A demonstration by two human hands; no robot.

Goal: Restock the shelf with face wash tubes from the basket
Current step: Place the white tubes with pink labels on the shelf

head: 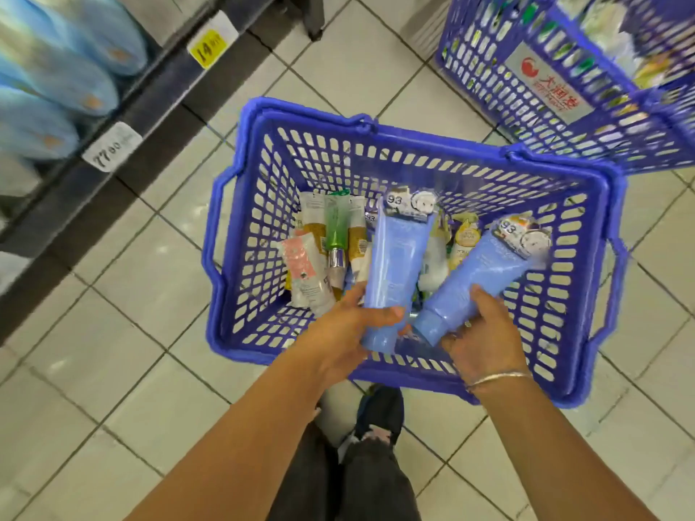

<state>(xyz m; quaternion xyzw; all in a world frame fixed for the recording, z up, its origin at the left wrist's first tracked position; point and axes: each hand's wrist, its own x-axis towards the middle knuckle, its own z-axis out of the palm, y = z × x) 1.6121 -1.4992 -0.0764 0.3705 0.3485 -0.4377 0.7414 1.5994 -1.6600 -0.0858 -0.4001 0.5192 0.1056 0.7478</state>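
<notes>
Over the basket, the left grip and right grip each clutch a blue tube, caps hidden; shelf goods blurred.

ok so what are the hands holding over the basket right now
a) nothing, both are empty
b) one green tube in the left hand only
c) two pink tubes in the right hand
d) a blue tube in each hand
d: the left hand grips one blue tube and the right hand grips another blue tube, both above the blue basket.
</notes>
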